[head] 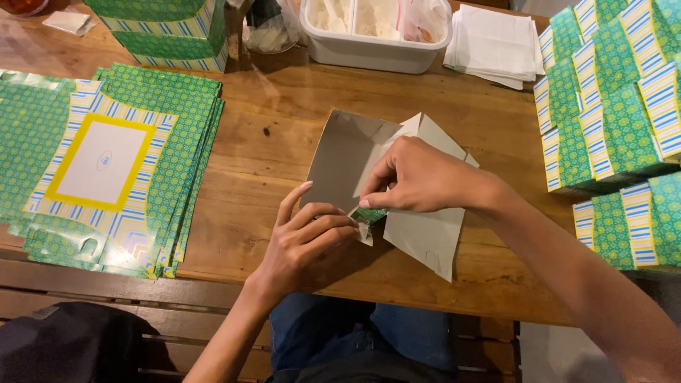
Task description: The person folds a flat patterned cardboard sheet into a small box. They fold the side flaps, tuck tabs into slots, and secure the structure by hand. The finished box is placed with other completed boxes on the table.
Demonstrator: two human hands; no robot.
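Pinched between both of my hands is a half-folded grey cardboard box blank (355,170), lying grey side up near the front edge of the wooden tabletop (284,113). From the left I see a stack of flat green-patterned printed box sheets with a white and yellow panel (106,163), well apart from the blank. My left hand (308,241) has a narrow grip, fingers curled onto the small green-printed corner flap (369,215). My right hand (418,177) nips that same flap from above with thumb and fingertips. Behind sit a white plastic tub (376,42) and white paper sheets (493,42); at far right, stacked folded green boxes (617,106).
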